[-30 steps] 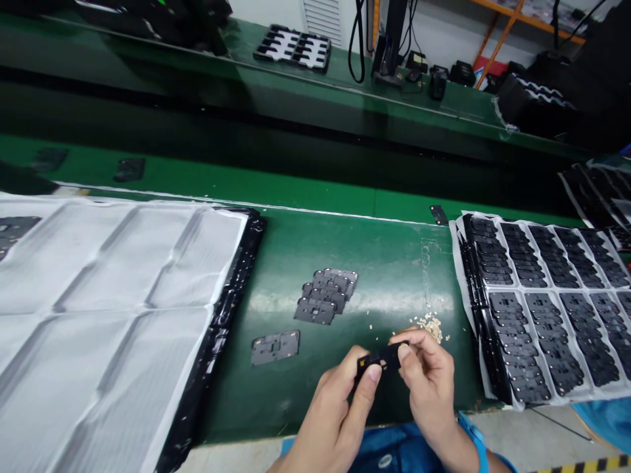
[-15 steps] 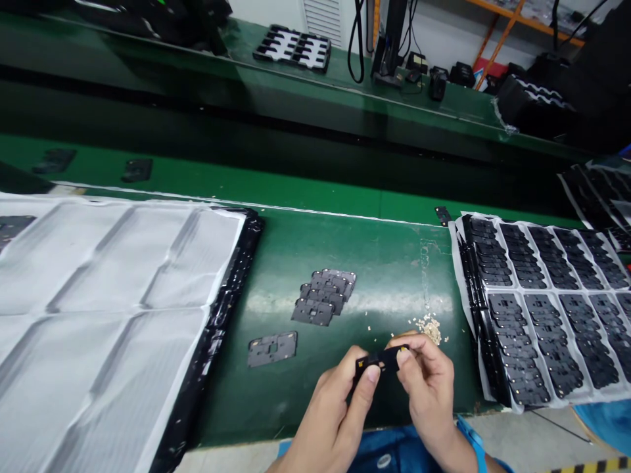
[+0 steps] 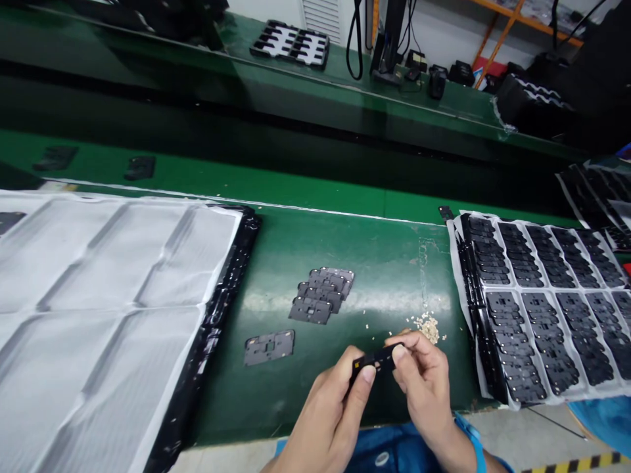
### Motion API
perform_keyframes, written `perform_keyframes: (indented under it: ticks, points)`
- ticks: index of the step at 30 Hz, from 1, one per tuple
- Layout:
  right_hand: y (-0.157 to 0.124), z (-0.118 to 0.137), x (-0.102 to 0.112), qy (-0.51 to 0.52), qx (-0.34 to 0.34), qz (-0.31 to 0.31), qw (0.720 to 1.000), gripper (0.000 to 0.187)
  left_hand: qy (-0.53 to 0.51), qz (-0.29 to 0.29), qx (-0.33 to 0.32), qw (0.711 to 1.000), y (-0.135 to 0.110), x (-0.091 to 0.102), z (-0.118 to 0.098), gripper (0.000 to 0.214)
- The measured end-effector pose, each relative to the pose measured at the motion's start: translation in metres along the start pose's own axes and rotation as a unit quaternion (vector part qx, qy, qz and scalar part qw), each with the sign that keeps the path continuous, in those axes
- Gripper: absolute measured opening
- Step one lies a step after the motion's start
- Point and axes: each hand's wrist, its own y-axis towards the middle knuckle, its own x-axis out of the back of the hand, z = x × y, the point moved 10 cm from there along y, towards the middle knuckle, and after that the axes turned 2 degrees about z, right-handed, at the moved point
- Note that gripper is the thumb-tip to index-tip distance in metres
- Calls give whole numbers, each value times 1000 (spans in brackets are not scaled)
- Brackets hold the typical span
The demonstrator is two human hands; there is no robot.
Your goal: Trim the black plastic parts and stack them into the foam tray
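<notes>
Both hands hold one small black plastic plate above the front of the green bench. My left hand is closed on its left end, thumb on top. My right hand grips the right end, its thumb pressed on the plate's edge. A small yellowish piece shows near the left end. Just behind the right hand lies a heap of tiny pale pieces, with a few scattered around it. To the left, one similar dark plate lies alone, and an overlapping pile of such plates lies beyond it.
A stack of black trays under white sheeting fills the left side. At right stands a white-lined tray with rows of dark plates. Beyond the bench runs a green conveyor belt carrying a few dark plates.
The right thumb has shifted over the plate's right end, covering the yellow spot seen there earlier. Both hands still hold the plate; the view has moved slightly.
</notes>
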Motion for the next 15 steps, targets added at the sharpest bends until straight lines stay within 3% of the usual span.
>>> perform_keyframes:
  ticks: [7,15]
  points:
    - [1,-14,2,43,-60,-24,997,42,-29,17,15,999,-2,-3,7,34]
    - [-3,2,-4,-27,-47,19,998,38,-227,37,71,971,1,-11,27,38]
